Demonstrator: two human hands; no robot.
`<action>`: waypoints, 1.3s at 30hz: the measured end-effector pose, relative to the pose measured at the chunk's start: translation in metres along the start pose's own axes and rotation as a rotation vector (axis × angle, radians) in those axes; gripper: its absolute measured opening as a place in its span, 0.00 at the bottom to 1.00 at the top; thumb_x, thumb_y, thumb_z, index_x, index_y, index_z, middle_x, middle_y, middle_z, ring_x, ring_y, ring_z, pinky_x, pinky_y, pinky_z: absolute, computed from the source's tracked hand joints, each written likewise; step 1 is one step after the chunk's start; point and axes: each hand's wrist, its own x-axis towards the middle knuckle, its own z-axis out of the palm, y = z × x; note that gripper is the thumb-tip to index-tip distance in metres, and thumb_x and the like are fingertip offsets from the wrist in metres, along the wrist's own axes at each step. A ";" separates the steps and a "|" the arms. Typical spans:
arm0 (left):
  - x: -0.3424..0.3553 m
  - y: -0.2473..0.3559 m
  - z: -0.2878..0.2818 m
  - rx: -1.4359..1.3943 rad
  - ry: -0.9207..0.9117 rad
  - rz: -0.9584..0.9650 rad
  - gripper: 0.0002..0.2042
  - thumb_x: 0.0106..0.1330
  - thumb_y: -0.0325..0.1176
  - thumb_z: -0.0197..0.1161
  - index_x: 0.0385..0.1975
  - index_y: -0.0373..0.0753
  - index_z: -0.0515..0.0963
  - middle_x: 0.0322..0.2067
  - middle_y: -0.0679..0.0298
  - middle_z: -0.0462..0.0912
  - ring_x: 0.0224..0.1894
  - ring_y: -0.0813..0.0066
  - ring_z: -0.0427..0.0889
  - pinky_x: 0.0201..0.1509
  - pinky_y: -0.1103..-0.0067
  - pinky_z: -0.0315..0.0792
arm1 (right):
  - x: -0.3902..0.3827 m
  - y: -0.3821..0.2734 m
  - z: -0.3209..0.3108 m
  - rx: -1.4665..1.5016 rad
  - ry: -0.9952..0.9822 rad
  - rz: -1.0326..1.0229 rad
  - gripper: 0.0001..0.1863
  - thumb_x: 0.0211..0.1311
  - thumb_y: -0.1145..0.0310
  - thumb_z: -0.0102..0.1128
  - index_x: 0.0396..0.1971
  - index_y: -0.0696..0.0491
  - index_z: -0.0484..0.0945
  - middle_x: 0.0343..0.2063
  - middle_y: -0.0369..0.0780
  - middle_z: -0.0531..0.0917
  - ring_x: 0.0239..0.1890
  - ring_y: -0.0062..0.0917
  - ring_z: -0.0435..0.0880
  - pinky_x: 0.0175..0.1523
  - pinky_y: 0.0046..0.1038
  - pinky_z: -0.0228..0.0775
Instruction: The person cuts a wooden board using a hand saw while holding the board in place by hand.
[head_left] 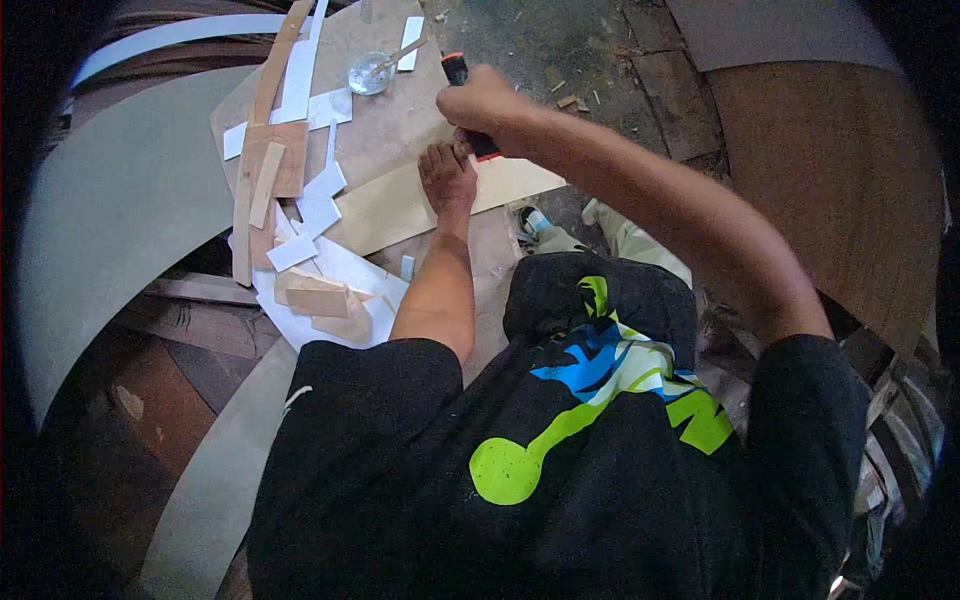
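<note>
My right hand is closed around a black-handled tool with an orange end; its working end is hidden, so I cannot name its kind. A little red shows below that fist, against the board. My left hand lies on a long, pale strip of thin wood, fingers spread out and pressed down close to the tool. The strip runs slantwise over a larger brownish sheet and passes out under my right forearm.
A clear jar with a brush stands beyond my hands. White and wooden offcuts pile up at left, some on a white sheet. Large curved panels lie farther left; a brown panel lies at right.
</note>
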 end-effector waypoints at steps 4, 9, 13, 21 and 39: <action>0.003 0.006 -0.001 0.109 -0.108 0.082 0.07 0.61 0.34 0.51 0.30 0.38 0.69 0.31 0.57 0.71 0.39 0.58 0.70 0.48 0.67 0.65 | 0.028 0.039 0.007 -0.118 0.200 0.014 0.08 0.44 0.73 0.52 0.21 0.64 0.72 0.18 0.44 0.76 0.16 0.26 0.77 0.16 0.31 0.67; -0.005 -0.013 0.009 0.109 -0.018 0.009 0.06 0.61 0.34 0.51 0.30 0.38 0.70 0.32 0.57 0.71 0.40 0.58 0.70 0.49 0.67 0.64 | -0.018 0.002 -0.007 0.168 0.021 0.060 0.05 0.47 0.73 0.52 0.19 0.59 0.67 0.13 0.37 0.70 0.10 0.23 0.69 0.14 0.28 0.63; 0.002 -0.006 0.012 0.121 -0.022 0.122 0.07 0.61 0.34 0.50 0.30 0.37 0.70 0.32 0.57 0.71 0.40 0.58 0.70 0.48 0.67 0.64 | -0.017 0.034 -0.006 0.130 0.059 -0.053 0.05 0.47 0.73 0.52 0.21 0.57 0.67 0.12 0.36 0.69 0.10 0.21 0.69 0.14 0.28 0.63; -0.007 -0.020 0.015 0.210 -0.118 0.101 0.08 0.62 0.35 0.48 0.31 0.38 0.70 0.32 0.57 0.70 0.38 0.60 0.70 0.48 0.69 0.65 | -0.082 0.074 0.023 -0.048 0.222 -0.303 0.07 0.52 0.70 0.55 0.27 0.58 0.70 0.16 0.36 0.72 0.17 0.19 0.69 0.22 0.27 0.63; 0.001 -0.003 0.007 0.064 -0.022 0.015 0.07 0.63 0.33 0.48 0.30 0.38 0.70 0.32 0.58 0.71 0.38 0.60 0.70 0.47 0.69 0.65 | -0.151 0.069 0.021 0.022 0.181 -0.302 0.19 0.63 0.56 0.54 0.27 0.60 0.71 0.16 0.38 0.74 0.22 0.16 0.71 0.27 0.25 0.64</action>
